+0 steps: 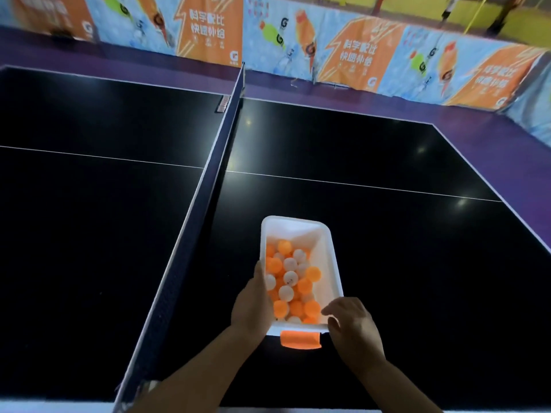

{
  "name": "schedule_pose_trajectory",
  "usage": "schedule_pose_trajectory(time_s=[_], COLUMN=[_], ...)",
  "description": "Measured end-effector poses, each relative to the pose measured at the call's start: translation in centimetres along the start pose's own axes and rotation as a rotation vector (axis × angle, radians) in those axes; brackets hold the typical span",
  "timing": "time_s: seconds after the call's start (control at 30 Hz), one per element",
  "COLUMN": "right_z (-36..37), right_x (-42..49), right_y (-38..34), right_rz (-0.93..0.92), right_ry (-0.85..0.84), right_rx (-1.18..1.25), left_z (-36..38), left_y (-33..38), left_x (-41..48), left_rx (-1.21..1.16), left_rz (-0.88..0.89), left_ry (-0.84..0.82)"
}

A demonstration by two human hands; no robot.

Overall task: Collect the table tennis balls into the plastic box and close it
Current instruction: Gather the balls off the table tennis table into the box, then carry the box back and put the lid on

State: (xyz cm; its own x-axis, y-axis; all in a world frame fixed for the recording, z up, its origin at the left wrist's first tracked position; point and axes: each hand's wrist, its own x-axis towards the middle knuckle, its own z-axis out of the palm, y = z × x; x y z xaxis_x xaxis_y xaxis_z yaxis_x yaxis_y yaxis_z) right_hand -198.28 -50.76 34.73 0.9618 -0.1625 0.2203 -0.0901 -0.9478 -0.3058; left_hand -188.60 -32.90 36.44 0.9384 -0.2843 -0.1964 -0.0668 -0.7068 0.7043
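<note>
A white plastic box [328, 251] sits open on the black table tennis table [387, 180], just right of the net. Several orange and white table tennis balls [290, 281] fill its lower half. An orange latch [301, 339] hangs off its near end. My left hand [250, 308] grips the box's left wall, thumb over the rim. My right hand [351, 326] rests at the box's near right corner, fingers curled over the rim. No lid is in view.
The dark net [205, 186] runs from the near edge to the far side, left of the box. Orange and blue banner barriers [357, 55] line the purple floor behind the table.
</note>
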Motion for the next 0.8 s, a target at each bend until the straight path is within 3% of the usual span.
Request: schedule_pose_trajectory(time_s=[0.07,0.4,0.53,0.8], right_z=[-0.6,-3.4,-5.2,-7.6], right_x=[-1.4,-6.4,-7.1,-9.0], right_y=[0.7,0.5,-3.2,-14.3], right_rz=[-0.001,0.044,0.010,-0.129], right_ry=[-0.001,0.022,-0.010,0.074], right_rx=[0.014,0.114,0.253,0.449], left_z=[0.0,0.5,-2.1,-10.8], left_y=[1.0,1.8,0.9,-1.5], left_x=[-2.3,-13.0,-16.8,-25.8], left_rx=[0.036,-0.301,-0.355,-0.454], left_rz=[0.012,-0.143,-0.214,-0.118], left_ry=[0.044,0.144,0.286,0.536])
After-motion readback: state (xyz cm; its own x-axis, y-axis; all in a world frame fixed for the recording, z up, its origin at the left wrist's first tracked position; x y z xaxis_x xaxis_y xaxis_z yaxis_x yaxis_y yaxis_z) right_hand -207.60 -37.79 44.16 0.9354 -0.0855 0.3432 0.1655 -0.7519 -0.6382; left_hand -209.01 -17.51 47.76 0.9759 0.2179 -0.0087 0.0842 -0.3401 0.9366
